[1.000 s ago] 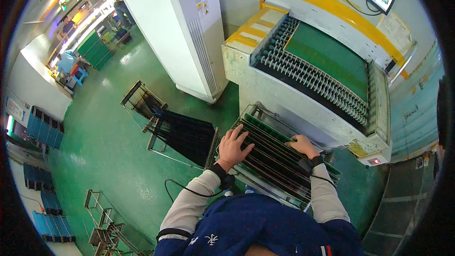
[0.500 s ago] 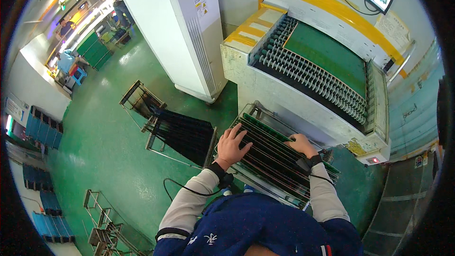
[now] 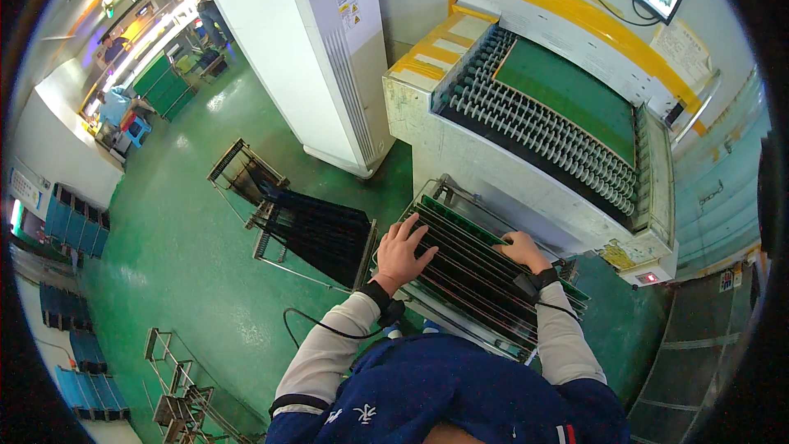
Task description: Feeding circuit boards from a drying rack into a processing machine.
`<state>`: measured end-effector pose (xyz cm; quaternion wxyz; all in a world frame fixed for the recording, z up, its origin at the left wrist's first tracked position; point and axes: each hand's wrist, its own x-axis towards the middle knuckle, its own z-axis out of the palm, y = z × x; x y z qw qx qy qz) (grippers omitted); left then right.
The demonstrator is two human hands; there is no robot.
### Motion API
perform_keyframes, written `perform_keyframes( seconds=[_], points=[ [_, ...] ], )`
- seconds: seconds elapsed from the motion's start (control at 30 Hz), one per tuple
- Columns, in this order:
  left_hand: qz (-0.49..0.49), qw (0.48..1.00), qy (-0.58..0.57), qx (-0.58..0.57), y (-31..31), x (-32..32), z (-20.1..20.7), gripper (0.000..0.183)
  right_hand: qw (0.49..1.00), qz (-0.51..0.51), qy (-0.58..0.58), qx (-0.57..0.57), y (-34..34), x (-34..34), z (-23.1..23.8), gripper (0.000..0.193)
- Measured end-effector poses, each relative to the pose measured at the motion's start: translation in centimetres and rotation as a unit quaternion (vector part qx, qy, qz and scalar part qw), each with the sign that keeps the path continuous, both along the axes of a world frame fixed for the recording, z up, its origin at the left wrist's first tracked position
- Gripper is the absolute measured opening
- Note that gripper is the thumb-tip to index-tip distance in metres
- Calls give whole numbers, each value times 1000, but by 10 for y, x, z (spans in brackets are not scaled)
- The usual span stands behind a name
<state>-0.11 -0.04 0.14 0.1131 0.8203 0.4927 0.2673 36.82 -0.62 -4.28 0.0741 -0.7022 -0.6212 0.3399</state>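
1. A slotted metal rack (image 3: 485,284) full of thin green circuit boards (image 3: 460,226) stood directly in front of the person, just below the pale conveyor machine (image 3: 526,173).
2. The left hand (image 3: 403,251) lay flat on the rack's left part, its fingers (image 3: 415,230) spread open across the top edges of the boards and gripping nothing.
3. The right hand (image 3: 519,248) rested on the board edges further right, knuckles up and fingers curled downward; whether they pinched a board could not be told.
4. Both wrists wore dark straps, and a black cable (image 3: 316,327) trailed from the left one.
5. The boards stood on edge in parallel rows. Their long axis ran from upper left to lower right in the view, roughly parallel to the machine's front.
6. The machine carried rows of grey rollers (image 3: 534,127) around a green panel (image 3: 567,94), with yellow trim (image 3: 567,12) behind.
7. A second, dark rack (image 3: 316,230) stood on the green floor (image 3: 164,255) just left of the left hand.
8. A white cabinet (image 3: 308,49) rose beyond it, blue crates (image 3: 74,222) lined the far left, and empty wire frames (image 3: 177,386) lay lower left.
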Motion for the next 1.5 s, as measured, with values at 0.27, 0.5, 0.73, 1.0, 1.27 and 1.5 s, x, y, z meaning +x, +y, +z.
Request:
perform_keyframes(
  seconds=[0.27,0.5,0.73,1.0,1.27,1.5],
  points=[
    [0,1000,2,1,1,0,1,55,1000,-4,10,-7,2,0,3,67],
    [-4,1000,-6,1,2,3,1,54,1000,-5,-1,31,-1,7,-7,62],
    [7,999,-6,44,2,2,1,51,1000,-5,3,12,1,1,3,60],
    [1,1000,-12,28,1,3,2,52,1000,-13,7,20,-2,3,-1,59],
    [2,1000,-5,10,1,0,0,54,1000,-5,5,19,0,0,2,58],
    [6,1000,-6,17,0,1,1,54,1000,-4,1,26,-1,3,-5,56]
  ],
)
